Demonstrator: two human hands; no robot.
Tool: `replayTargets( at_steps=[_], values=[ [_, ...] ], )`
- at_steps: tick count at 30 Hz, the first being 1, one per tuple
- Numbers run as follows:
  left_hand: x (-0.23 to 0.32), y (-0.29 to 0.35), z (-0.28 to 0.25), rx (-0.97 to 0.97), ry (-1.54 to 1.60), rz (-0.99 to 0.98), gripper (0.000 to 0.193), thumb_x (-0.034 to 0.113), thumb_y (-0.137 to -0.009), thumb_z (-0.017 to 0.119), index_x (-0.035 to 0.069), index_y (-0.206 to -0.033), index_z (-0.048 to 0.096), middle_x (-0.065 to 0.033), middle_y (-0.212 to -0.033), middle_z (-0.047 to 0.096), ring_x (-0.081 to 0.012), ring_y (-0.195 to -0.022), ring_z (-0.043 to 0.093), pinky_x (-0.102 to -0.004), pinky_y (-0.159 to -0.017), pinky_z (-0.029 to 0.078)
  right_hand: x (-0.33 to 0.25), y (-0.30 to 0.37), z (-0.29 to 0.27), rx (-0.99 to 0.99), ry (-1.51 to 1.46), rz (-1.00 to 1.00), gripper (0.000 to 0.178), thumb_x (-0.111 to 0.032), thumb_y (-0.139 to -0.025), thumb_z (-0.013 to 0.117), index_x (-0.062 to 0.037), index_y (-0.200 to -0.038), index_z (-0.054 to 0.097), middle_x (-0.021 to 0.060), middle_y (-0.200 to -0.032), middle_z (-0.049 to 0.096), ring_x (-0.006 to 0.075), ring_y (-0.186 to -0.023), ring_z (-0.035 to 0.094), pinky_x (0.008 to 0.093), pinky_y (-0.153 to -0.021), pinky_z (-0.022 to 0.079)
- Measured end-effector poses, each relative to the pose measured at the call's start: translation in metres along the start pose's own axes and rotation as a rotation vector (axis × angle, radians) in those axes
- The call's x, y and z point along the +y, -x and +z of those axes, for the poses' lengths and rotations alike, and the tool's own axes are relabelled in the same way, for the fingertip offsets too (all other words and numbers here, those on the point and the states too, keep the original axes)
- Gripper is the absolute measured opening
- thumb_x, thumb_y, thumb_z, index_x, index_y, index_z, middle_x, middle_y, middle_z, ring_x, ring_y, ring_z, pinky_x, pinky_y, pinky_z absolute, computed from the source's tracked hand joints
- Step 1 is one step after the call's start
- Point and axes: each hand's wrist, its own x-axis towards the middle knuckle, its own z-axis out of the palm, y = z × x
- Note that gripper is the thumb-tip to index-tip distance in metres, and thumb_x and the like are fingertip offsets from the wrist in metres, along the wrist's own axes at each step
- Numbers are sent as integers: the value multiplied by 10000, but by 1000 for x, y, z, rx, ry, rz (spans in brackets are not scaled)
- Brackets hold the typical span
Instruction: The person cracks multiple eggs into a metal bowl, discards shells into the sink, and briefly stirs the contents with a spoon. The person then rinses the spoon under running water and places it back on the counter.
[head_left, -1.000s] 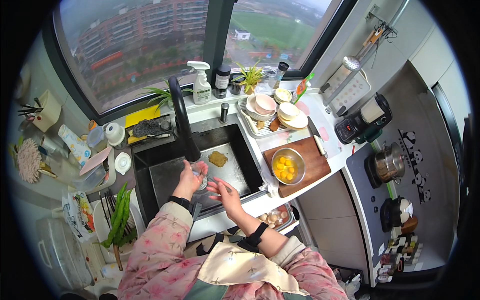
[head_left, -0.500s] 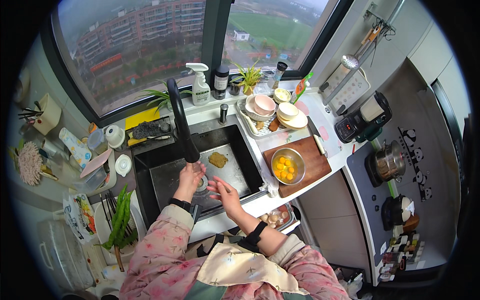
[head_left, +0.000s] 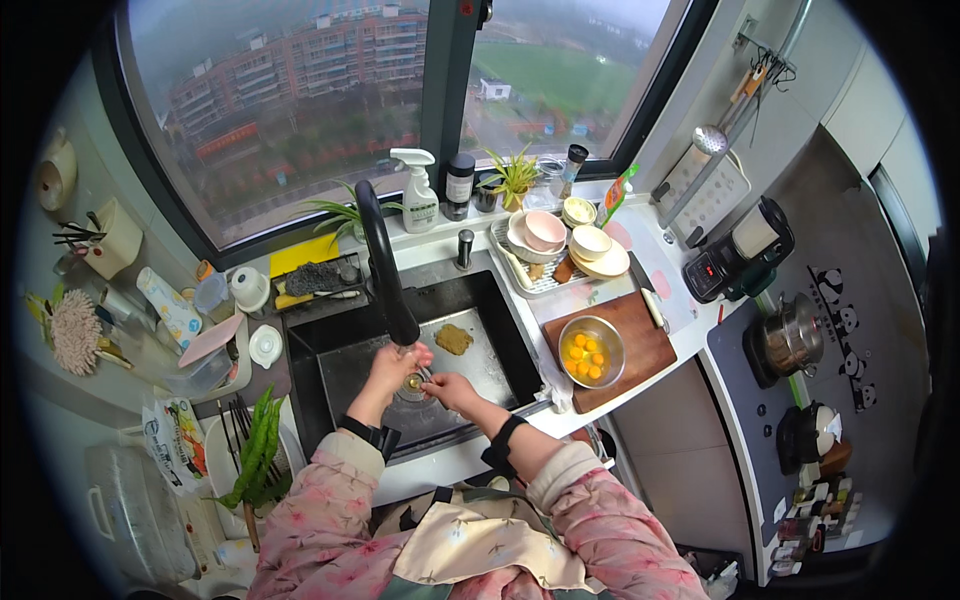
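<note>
My left hand [head_left: 388, 372] is right under the spout of the black faucet [head_left: 380, 270]. Its fingers are loosely bent and a little apart, and I see nothing held in it. Just right of it, my right hand [head_left: 452, 391] has its fingertips pinched together above the drain of the dark sink [head_left: 500, 318]. A small shiny bit shows by those fingertips, too small to name. Beyond both hands, a brownish-yellow crumpled lump [head_left: 453, 340] lies on the sink bottom, apart from them.
Right of the sink, a metal bowl of egg yolks [head_left: 617, 352] stands on a wooden cutting board [head_left: 648, 338]. Behind it is a rack with bowls [head_left: 543, 231]. Green peppers [head_left: 255, 450] lie in a white container at left. A pot [head_left: 795, 335] stands farther right.
The right hand has moved in toward the left, its spread fingers now pinched. The left hand stays under the faucet. The view has shifted slightly, and the carton of eggs below the counter is now mostly hidden.
</note>
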Motion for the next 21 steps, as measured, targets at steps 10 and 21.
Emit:
replayTargets(
  at_steps=[10, 21],
  values=[
    [38, 18, -12, 247, -778, 320, 275, 108, -885, 703, 75, -1156, 736, -137, -1179, 731, -341, -1130, 680, -389, -954, 538, -64, -50, 13, 188, 137, -259, 186, -204, -856, 727, -23, -898, 733, 215, -769, 689, 350, -738, 709, 426, -677, 527],
    [36, 2, -6, 139, -944, 509, 186, 183, -963, 656, 119, -1097, 769, -153, -1012, 738, -320, -965, 706, -384, -832, 547, -50, -37, 2, 125, 197, -205, 251, -307, -954, 683, -78, -1025, 755, 177, -937, 742, 332, -885, 724, 420, -799, 548]
  ],
)
